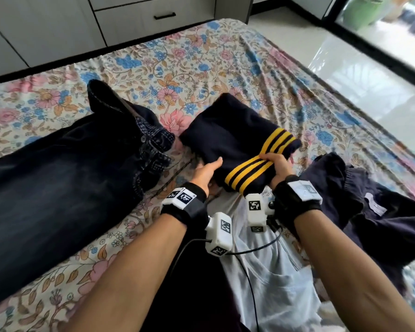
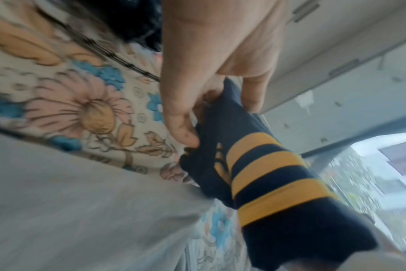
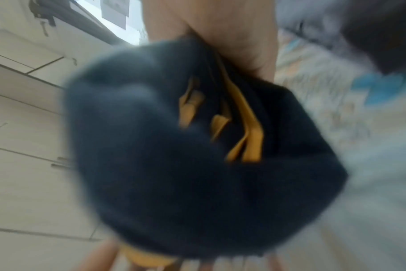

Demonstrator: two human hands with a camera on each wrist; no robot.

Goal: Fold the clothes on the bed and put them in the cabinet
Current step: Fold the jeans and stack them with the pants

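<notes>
A folded navy garment with yellow stripes (image 1: 240,144) lies on the floral bed in the head view. My left hand (image 1: 205,172) grips its left edge, thumb on top and fingers under the fabric; the left wrist view shows those fingers (image 2: 183,128) pinching the navy cloth (image 2: 267,183). My right hand (image 1: 277,165) clutches the striped part from the right. In the blurred right wrist view the bundled navy cloth (image 3: 174,155) fills the frame under my right hand (image 3: 232,40).
Dark jeans (image 1: 58,178) lie spread at the left. A dark navy garment (image 1: 374,212) sits crumpled at the right, a light grey garment (image 1: 273,279) lies below my wrists. Cabinet drawers (image 1: 153,17) stand beyond the floral bed (image 1: 189,58); glossy floor (image 1: 369,80) at right.
</notes>
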